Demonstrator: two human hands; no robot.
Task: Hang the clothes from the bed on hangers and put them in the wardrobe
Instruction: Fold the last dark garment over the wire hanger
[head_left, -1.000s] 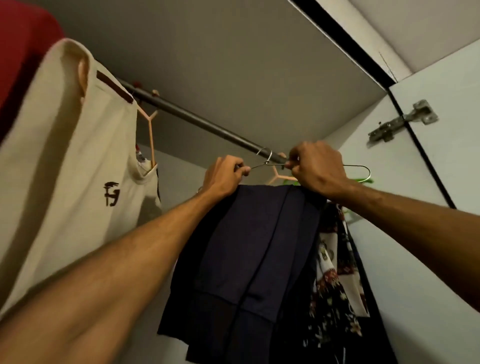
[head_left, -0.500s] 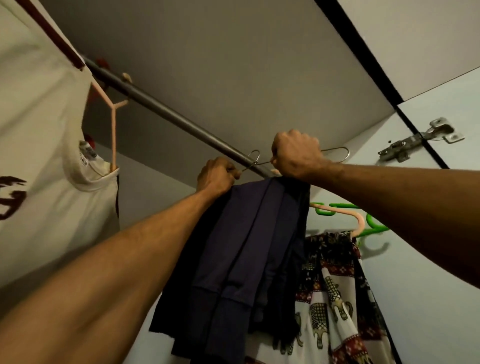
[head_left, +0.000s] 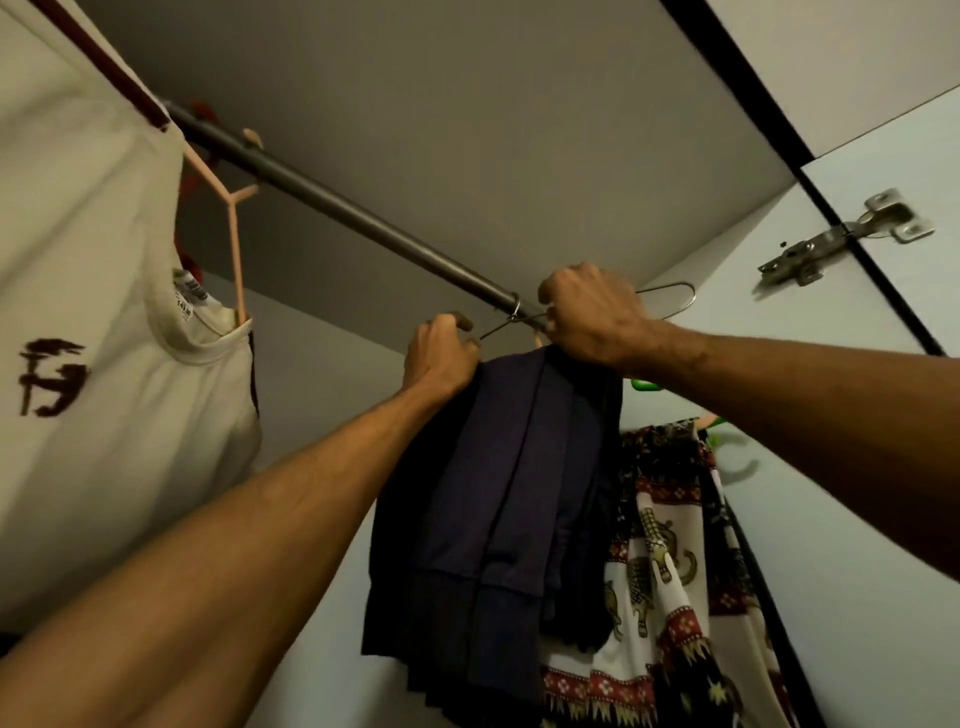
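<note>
A dark navy garment (head_left: 498, 499) hangs folded over a thin wire hanger (head_left: 670, 299), whose hook sits over the grey wardrobe rail (head_left: 332, 205). My left hand (head_left: 439, 353) pinches the hanger's left arm just above the cloth. My right hand (head_left: 592, 312) is closed around the hanger close to the hook, knuckles up against the rail. The hanger's right loop sticks out past my right hand.
A cream t-shirt (head_left: 104, 364) on a pink hanger (head_left: 228, 228) hangs at the left of the rail. A patterned elephant-print garment (head_left: 670, 561) hangs right of the navy one on pink and green hangers. The wardrobe top is close above; a door hinge (head_left: 841, 239) is at right.
The view has tilted and shifted slightly. The hanger's hook now sits over the rail, and both hands have stayed on the hanger with the navy garment.
</note>
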